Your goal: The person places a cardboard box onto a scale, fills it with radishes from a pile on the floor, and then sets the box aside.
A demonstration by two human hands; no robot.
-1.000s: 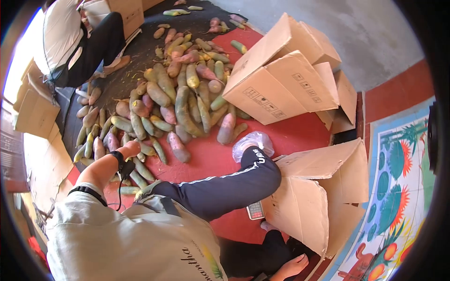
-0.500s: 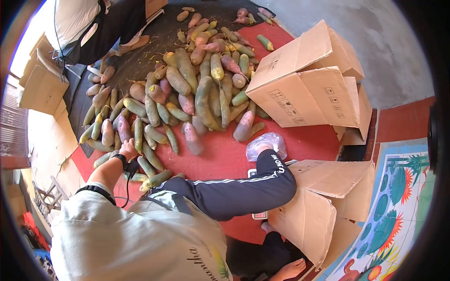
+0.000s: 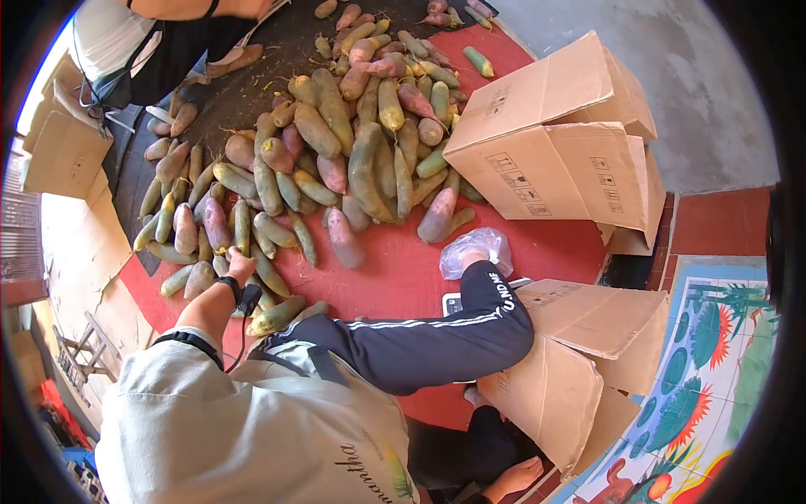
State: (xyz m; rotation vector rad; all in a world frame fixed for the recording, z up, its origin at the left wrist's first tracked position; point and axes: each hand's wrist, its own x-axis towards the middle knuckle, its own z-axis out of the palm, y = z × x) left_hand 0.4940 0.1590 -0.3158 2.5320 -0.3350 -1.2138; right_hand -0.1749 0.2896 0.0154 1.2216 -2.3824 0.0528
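Observation:
My left hand reaches into the near left edge of a big pile of radishes. Its fingers close around the lower end of a slim green radish; they partly hide that end. Just left of it lies a purple radish, and more green radishes lie to the right and below. Down by my dark trouser leg, my right hand rests with its fingers stretched out and holds nothing visible. A cardboard box with raised flaps stands close above it.
Clear plastic covers one of my feet on the red mat. Partly behind my leg is a white device. Another cardboard box lies at the pile's right. At upper left sits another person near more cardboard.
My left hand has moved slightly right, onto the lower end of the green radish. My right hand has barely moved. The other person's arm now shows at the top edge.

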